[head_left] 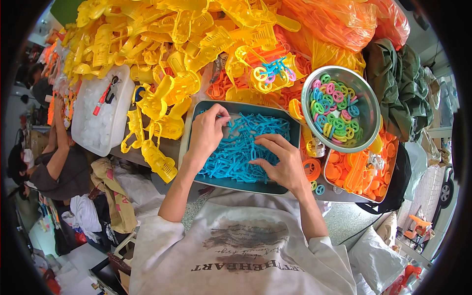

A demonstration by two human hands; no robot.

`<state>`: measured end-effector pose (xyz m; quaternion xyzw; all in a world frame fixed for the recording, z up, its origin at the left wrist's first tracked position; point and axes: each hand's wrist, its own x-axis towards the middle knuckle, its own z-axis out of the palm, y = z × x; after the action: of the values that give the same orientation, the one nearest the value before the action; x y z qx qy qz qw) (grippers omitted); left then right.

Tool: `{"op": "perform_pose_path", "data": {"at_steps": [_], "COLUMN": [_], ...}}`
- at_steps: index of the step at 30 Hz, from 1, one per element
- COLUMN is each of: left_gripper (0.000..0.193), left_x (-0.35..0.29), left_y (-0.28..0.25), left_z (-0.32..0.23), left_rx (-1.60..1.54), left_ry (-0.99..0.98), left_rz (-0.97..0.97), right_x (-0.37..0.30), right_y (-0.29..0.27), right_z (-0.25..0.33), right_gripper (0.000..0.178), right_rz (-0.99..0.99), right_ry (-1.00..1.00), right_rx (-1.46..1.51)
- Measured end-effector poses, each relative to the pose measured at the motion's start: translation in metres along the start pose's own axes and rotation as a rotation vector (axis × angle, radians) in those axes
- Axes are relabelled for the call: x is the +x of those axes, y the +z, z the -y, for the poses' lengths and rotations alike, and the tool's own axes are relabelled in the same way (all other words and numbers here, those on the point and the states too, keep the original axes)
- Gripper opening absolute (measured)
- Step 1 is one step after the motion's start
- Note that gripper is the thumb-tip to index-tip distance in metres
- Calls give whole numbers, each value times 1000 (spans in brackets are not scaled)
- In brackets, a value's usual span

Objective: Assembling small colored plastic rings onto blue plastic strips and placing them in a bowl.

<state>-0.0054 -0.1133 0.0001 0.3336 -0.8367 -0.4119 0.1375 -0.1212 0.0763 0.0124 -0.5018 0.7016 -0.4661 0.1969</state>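
Note:
A shallow metal tray in front of me holds a heap of small blue plastic parts, slim and forked like toy bicycle frames. Over the tray's left side, my left hand has its fingers curled and thumb and fingertips together; whatever they pinch is hidden. My right hand reaches over the right side of the heap. Its thumb and forefinger are apart, with blue parts lying beneath and between them. Beyond the tray, a small assembled toy bicycle with a blue frame rests on yellow parts.
Right of the tray stands a steel bowl of colourful small wheels. Below it, another tray holds orange parts. Yellow plastic parts pile up behind. At left sits a white tub with red-handled pliers. A co-worker is farther left.

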Motion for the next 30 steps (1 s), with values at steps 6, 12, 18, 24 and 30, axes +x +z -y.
{"op": "perform_pose_path", "data": {"at_steps": [6, 12, 18, 24, 30], "left_gripper": [9, 15, 15, 11, 5], "left_x": [-23, -36, -48, -52, -54], "left_y": [4, 13, 25, 35, 37], "left_z": [-21, -27, -27, -41, -35], "left_rx": [-465, -970, -963, -828, -582], "left_ry": [-57, -178, -228, -7, 128], "left_rz": [-53, 71, 34, -118, -88], "right_x": [0, -1, -4, -5, -5], "right_y": [0, -4, -4, -2, -2], "right_z": [-3, 3, 0, -2, -3], "right_gripper": [41, 44, 45, 46, 45], "right_rz": [-1, -40, -52, -48, -45], "right_ry": [-41, -84, -117, -110, -87], "right_rx": [19, 72, 99, 90, 53]}}
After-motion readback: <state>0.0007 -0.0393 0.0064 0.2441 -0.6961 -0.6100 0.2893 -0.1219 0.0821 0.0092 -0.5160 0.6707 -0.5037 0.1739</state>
